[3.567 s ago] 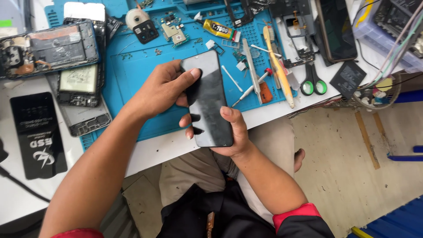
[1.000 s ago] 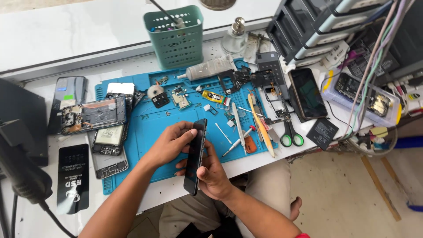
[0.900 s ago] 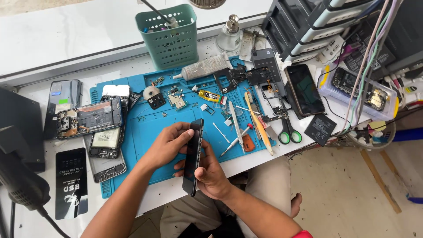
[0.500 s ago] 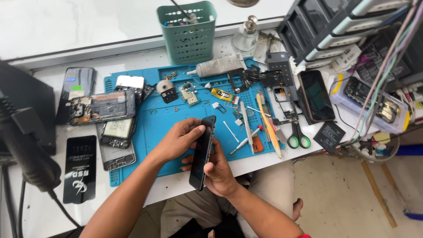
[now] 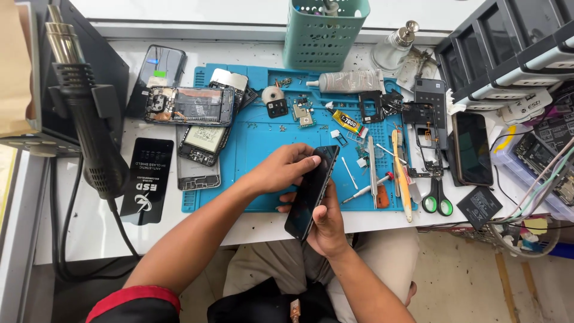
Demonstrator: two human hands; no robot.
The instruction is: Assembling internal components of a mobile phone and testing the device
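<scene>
I hold a black smartphone (image 5: 311,192) tilted on its edge over the near side of the blue work mat (image 5: 263,134). My left hand (image 5: 282,171) grips its upper part, fingertips on the top edge. My right hand (image 5: 326,224) cups the lower end from beneath, above my lap. The dark screen faces left and slightly up.
An opened phone (image 5: 190,106) and loose parts lie at the mat's left. Tweezers, a screwdriver (image 5: 368,190), a glue tube (image 5: 348,122) and green scissors (image 5: 436,194) lie at the right. A heat gun (image 5: 89,125) hangs at left, a teal basket (image 5: 323,33) stands behind, drawers (image 5: 508,54) far right.
The phone was turned from flat and facing me to standing on its edge. The camera view has shifted, showing more of the bench's left side.
</scene>
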